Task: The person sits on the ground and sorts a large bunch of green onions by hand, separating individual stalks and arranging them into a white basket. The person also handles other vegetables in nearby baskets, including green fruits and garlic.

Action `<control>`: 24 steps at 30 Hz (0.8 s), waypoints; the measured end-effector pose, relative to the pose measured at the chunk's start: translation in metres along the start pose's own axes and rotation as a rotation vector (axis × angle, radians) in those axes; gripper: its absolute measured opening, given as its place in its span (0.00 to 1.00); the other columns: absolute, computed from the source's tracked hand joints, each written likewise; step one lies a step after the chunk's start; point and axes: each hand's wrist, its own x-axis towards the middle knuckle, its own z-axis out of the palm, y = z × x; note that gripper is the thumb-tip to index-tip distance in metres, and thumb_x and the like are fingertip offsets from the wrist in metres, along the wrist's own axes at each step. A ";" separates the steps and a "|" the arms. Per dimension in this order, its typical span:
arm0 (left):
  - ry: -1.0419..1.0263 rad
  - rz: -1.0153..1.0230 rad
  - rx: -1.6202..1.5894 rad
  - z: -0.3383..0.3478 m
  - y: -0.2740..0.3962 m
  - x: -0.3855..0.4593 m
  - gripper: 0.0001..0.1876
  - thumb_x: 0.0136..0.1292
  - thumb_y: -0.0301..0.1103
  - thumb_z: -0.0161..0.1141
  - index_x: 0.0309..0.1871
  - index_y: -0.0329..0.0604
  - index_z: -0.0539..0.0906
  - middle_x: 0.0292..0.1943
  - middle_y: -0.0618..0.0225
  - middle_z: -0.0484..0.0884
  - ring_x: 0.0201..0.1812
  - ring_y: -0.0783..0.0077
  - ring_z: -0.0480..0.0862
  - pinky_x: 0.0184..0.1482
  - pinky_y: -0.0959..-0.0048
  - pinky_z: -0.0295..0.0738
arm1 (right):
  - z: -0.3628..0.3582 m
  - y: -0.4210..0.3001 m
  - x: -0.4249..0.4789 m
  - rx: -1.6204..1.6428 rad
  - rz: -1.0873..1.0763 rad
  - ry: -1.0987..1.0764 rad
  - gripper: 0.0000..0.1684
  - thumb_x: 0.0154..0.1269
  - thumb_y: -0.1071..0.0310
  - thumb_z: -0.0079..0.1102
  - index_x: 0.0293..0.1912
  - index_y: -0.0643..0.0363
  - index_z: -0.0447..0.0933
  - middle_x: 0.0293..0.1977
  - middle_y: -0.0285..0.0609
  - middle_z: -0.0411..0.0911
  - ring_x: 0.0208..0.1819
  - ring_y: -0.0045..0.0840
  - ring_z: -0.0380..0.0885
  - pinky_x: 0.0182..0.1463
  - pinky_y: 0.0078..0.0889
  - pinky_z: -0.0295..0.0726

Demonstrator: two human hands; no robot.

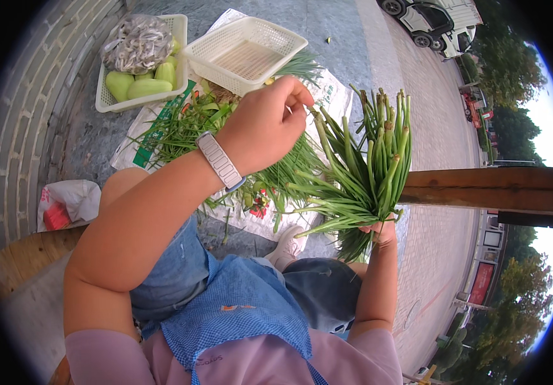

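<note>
My right hand (383, 232) is closed around a thick bunch of green vegetable stalks (387, 159), held up with the cut ends fanned upward and to the left. Some cut ends look brownish. My left hand (271, 122), a light-coloured watch band (218, 161) on its wrist, is bent with thumb and fingers drawn together. Its fingertips meet the brown tip of one stalk at the bunch's left side. Loose thin green leaves and stems (170, 139) lie heaped below my hands on a white printed woven sack (129, 142).
A white plastic basket (180, 57) holds pale green gourds (149, 89) and a clear bag of greyish contents (136, 45). Beside it stands another white basket (257, 29). A brick wall (21, 125) runs along the left. On the right are a wooden post (478, 189) and paving (435, 120).
</note>
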 end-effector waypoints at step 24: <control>-0.370 -0.226 -0.654 0.013 0.001 -0.002 0.08 0.76 0.29 0.50 0.50 0.36 0.75 0.39 0.66 0.84 0.42 0.76 0.85 0.45 0.76 0.81 | -0.015 0.019 0.004 -0.122 -0.134 0.066 0.44 0.43 0.69 0.83 0.61 0.64 0.72 0.46 0.40 0.82 0.44 0.24 0.81 0.42 0.29 0.83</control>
